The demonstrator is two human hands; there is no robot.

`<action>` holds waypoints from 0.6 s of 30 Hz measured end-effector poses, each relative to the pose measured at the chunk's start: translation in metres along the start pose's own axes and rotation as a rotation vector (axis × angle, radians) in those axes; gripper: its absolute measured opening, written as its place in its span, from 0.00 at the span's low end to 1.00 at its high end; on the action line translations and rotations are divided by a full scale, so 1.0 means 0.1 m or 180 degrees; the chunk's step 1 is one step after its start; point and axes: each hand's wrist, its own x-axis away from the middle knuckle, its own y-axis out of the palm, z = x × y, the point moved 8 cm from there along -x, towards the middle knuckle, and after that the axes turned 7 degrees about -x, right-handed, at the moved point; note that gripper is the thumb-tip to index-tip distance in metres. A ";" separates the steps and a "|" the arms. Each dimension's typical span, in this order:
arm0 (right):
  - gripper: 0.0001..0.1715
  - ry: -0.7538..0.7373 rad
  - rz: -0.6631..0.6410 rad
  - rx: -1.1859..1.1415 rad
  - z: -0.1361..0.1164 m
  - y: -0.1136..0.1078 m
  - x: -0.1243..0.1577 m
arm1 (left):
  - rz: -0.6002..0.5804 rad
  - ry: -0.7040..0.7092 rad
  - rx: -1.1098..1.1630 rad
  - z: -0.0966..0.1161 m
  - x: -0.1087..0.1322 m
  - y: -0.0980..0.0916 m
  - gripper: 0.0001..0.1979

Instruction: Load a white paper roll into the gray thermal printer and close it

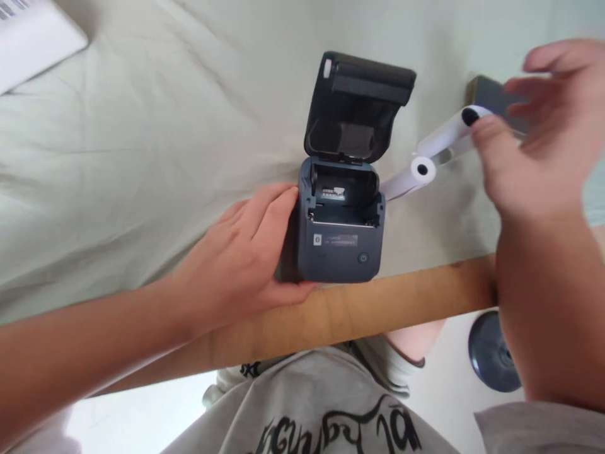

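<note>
A dark grey portable thermal printer (pixel 340 252) sits near the table's front edge with its lid (pixel 359 94) flipped up. Its paper bay is bare inside, apart from a small printed sticker. My left hand (pixel 241 252) grips the printer's left side, fingers along the back corner and thumb at the front. Two white paper rolls lie to the right: a near roll (pixel 407 179) beside the printer and a farther roll (pixel 444 135) behind it. Slightly blurred, my right hand (pixel 543 145) hovers at the farther roll's dark-cored end. Its fingers are apart, and the thumb overlaps the roll in view.
A pale green cloth (pixel 142 157) covers the table, with a brown wooden edge (pixel 359 312) along the front. Behind the rolls lies a grey block-shaped object (pixel 494 94), partly hidden by my right hand. A white device (pixel 38 47) occupies the far left corner.
</note>
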 end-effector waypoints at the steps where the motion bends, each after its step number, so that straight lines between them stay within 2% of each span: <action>1: 0.44 -0.0216 -0.0103 0.0163 0.02 0.06 -0.02 | 0.0011 0.0010 -0.0044 0.01 -0.01 0.00 0.47; 3: 0.37 -0.0342 -0.0270 0.0402 0.07 0.20 0.01 | 0.0037 0.0042 -0.0130 0.03 -0.01 -0.01 0.45; 5: 0.32 -0.0080 -0.0322 0.0482 0.16 0.27 0.06 | 0.0058 0.0044 -0.0158 0.03 -0.02 0.00 0.45; 7: 0.29 0.0058 -0.0188 0.0470 0.17 0.27 0.11 | 0.0095 0.0024 -0.0117 0.01 -0.01 0.01 0.47; 10: 0.23 0.0009 0.0099 0.0557 0.13 0.24 0.14 | 0.0083 -0.0036 -0.0007 -0.03 0.01 0.04 0.49; 12: 0.28 -0.0037 0.0303 0.0581 0.15 0.22 0.13 | 0.0040 -0.0060 0.0088 -0.06 0.03 0.06 0.49; 16: 0.51 -0.0388 0.0704 -0.0035 0.21 0.05 0.10 | 0.0005 -0.0099 0.0194 -0.08 0.04 0.06 0.48; 18: 0.56 -0.0321 0.0648 -0.0336 0.18 -0.01 0.10 | 0.0001 -0.0074 0.0169 -0.07 0.04 0.06 0.48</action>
